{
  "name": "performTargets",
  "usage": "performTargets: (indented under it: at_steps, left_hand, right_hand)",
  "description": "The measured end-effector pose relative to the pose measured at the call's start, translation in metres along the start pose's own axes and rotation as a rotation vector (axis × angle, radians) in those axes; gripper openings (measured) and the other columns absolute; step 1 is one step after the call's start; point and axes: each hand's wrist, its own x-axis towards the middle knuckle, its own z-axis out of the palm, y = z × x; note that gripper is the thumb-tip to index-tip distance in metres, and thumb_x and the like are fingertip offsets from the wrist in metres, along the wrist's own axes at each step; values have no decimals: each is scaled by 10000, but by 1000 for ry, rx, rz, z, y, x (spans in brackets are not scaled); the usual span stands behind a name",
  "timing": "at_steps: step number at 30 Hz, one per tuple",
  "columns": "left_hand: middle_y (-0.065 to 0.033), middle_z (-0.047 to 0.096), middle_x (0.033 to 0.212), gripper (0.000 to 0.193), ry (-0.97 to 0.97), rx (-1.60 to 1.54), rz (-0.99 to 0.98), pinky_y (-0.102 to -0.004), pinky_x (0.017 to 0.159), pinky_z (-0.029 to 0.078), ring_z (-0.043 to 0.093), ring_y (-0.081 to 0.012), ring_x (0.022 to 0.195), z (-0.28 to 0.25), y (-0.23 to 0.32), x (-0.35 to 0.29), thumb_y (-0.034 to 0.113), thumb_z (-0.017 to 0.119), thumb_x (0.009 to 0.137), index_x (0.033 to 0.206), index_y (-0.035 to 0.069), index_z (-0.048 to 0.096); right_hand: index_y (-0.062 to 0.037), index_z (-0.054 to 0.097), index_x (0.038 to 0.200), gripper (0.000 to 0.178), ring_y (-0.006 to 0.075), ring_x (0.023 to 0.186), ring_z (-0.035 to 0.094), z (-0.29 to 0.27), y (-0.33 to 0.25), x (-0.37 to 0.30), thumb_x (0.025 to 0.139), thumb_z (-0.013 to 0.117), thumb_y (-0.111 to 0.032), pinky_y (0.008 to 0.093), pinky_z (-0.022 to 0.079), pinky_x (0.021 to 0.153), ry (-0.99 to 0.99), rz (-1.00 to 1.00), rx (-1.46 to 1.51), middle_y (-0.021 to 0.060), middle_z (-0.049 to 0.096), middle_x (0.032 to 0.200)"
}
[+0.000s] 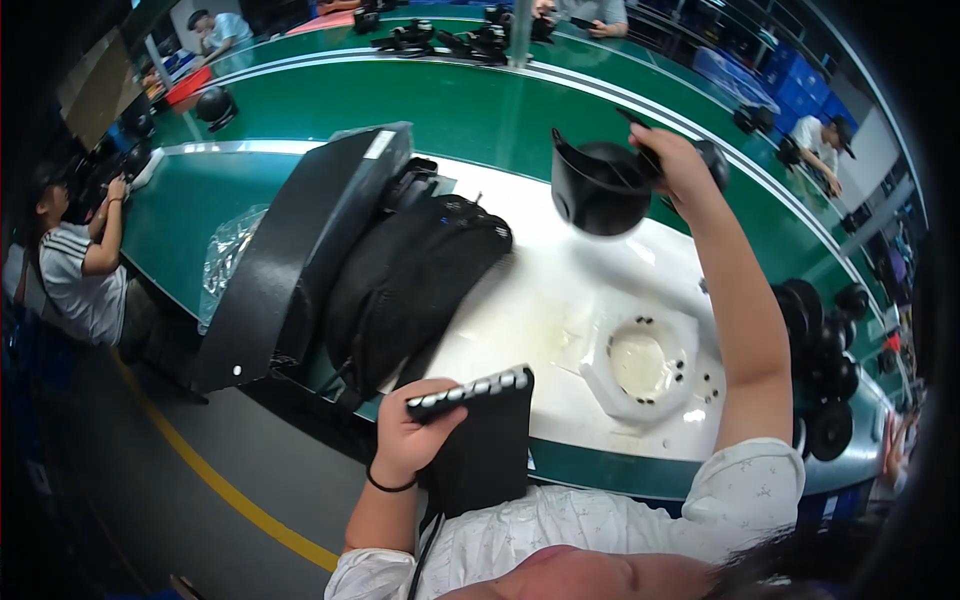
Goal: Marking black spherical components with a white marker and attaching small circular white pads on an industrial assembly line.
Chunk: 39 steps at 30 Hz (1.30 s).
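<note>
My right hand is raised over the far right of the white work board. Its fingers are closed round the handle of a black jug, which has a pointed spout and is held above the board. Nearer my body, my left hand grips a flat black piece with a row of white spots along its upper edge; its exact kind is unclear. A whitish fixture with a round opening and small dark pegs sits on the board, below the jug and left of my right forearm.
Left of the board lie a black bag and a long black box-like panel. A clear plastic bag rests beyond them. Dark round parts crowd the right side. Across the green bench, people work among more black parts.
</note>
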Motion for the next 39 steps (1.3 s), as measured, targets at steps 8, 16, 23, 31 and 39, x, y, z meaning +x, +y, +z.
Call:
performTargets:
  at_steps: [8,16,23,31,39]
  left_hand:
    - [-98,599,702,163,-446,-170,70,-255,552,430,566,-184,605,82,36,-13,-39,689,645,772,-13,590]
    - [10,562,656,114,-230,-223,-55,-186,547,388,485,-44,599,122,34,-26,37,666,754,815,-5,579]
    - [5,574,664,107,-164,-222,-152,-185,558,392,496,-49,616,134,42,-30,31,669,751,808,-8,588]
    - [-12,597,686,135,-158,-176,-15,-200,566,421,530,-61,627,142,46,-31,22,704,711,794,-6,602]
    - [-29,587,663,145,-171,13,9,-196,536,400,527,-77,586,142,52,-29,0,713,679,769,-10,600]
  right_hand:
    - [-15,507,913,189,47,603,474,-33,33,-188,874,482,-197,148,356,558,67,-65,267,-2,522,649]
    - [-41,440,920,201,95,514,506,-50,66,-215,891,469,-237,207,402,430,-13,-7,359,33,531,684]
    - [-26,429,1072,391,147,666,549,-62,61,-212,842,562,-314,269,443,577,101,-288,-208,78,552,776]
    - [-48,563,967,351,247,875,558,-46,29,-260,671,725,-145,323,443,743,-266,-831,-433,94,580,968]
    - [-35,566,907,205,194,692,591,-40,38,-265,748,658,-125,261,456,587,-224,-523,-189,85,592,832]
